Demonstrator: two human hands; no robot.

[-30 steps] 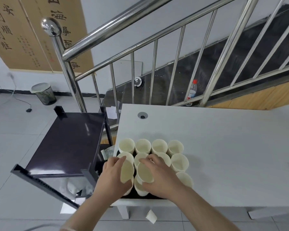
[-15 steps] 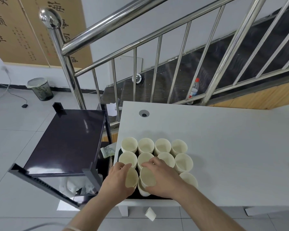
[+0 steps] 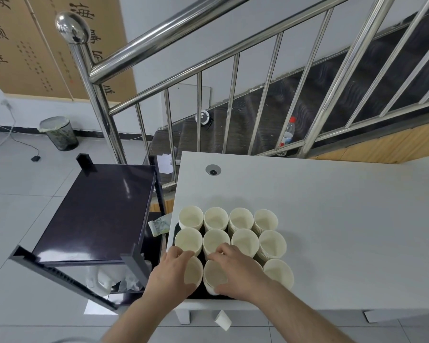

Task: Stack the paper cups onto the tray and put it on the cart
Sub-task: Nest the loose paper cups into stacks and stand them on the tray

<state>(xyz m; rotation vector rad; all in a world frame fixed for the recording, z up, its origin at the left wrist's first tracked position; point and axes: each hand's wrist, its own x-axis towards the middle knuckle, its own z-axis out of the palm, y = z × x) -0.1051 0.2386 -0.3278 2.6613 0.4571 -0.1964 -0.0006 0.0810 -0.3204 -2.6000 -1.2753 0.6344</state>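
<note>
Several stacks of cream paper cups (image 3: 240, 217) stand in rows on a black tray (image 3: 175, 227) at the near left corner of the white table (image 3: 344, 219). My left hand (image 3: 170, 274) grips a cup stack (image 3: 193, 269) in the front row. My right hand (image 3: 235, 272) grips the neighbouring front cup stack (image 3: 214, 274). Both stacks sit down among the others on the tray. The dark cart (image 3: 97, 211) stands just left of the table, its top shelf bare.
A steel stair railing (image 3: 104, 107) rises behind the cart and table. A bin (image 3: 58, 132) stands on the floor at the far left. Bags and jugs (image 3: 104, 280) fill the cart's lower shelf. A plastic bottle (image 3: 288, 132) stands beyond the railing.
Both hands have lowered their tilted cup stacks toward the tray's front row, so they now stand more upright. The view has shifted slightly.
</note>
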